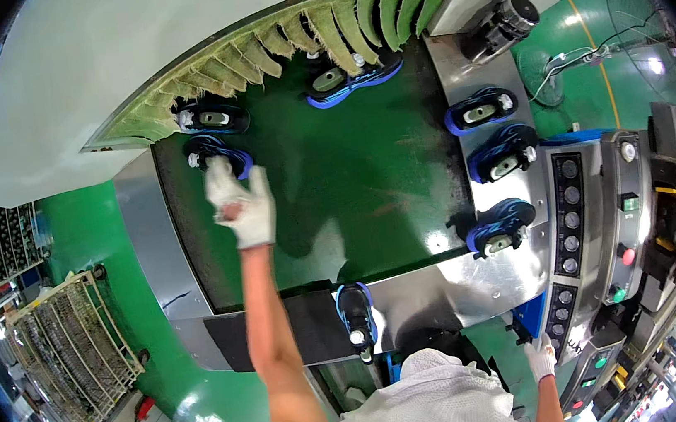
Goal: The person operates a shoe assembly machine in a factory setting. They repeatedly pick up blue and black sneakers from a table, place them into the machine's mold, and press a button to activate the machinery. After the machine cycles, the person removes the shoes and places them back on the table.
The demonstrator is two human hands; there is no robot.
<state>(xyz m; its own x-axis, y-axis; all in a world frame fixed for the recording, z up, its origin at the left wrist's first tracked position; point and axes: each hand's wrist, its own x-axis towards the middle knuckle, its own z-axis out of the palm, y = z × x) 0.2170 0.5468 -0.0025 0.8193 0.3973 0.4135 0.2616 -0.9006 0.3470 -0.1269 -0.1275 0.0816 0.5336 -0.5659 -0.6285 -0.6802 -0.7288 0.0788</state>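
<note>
My left hand [244, 209], in a white glove, reaches over the green conveyor belt [335, 186]. Its thumb stands apart from its fingers, which overlap the near end of a dark shoe with a blue sole [219, 154]; whether they touch it I cannot tell. Just beyond lies a similar shoe [215, 119], and another [352, 80] is partly under the green flaps [253, 54]. Low at the right, my gloved right hand [542, 361] is beside a blue panel [528, 316] below the controls, its fingers apart and seemingly holding nothing.
On the right metal ledge sit three shoes, [481, 111] being the farthest. One shoe [356, 321] stands on the front edge. A control panel [568, 214] with dials is at the right, a motor [501, 28] at the far right corner. A wire rack cart [75, 353] stands left.
</note>
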